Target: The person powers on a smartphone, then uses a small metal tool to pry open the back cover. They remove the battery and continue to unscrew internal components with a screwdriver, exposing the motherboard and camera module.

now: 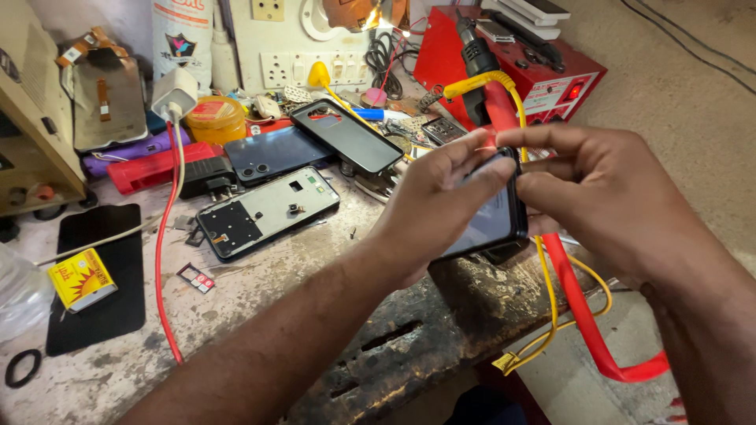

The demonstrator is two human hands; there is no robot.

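1. Cluttered, grimy repair bench (260,291), scuffed and stained, with a dark burnt-looking patch near the front edge.
2. Left hand (437,201) closed around the left side of a black phone (492,212), fingers curled over its top edge.
3. Right hand (610,193) pinching the same phone at its upper right corner, fingertips (516,161) pressed on the frame. So both hands gripping it, held up off the bench, right of centre, screen dark and glossy.
4. Just behind the hands: red hose (587,323) and yellow wire (551,315) dropping down past the bench edge toward the near right.
5. Far right: red boxy machine (551,79) with a lit switch and a black handpiece (476,59) parked on it.
6. Middle of the bench: stripped phone frame (268,211), lying flat, insides showing. Beyond it a dark blue phone back (276,153) and another black phone (346,134) tilted up.
7. Far left: white charger plug (175,92) with its cable trailing, yellow round tin (214,118), red tool (161,165).
8. Near left: black mat (98,307) with a small yellow box (81,278) sitting on it, plus a black rubber ring (22,367) just beside the mat's near corner.
9. Back wall: white socket board (299,67), well apart from the hands.
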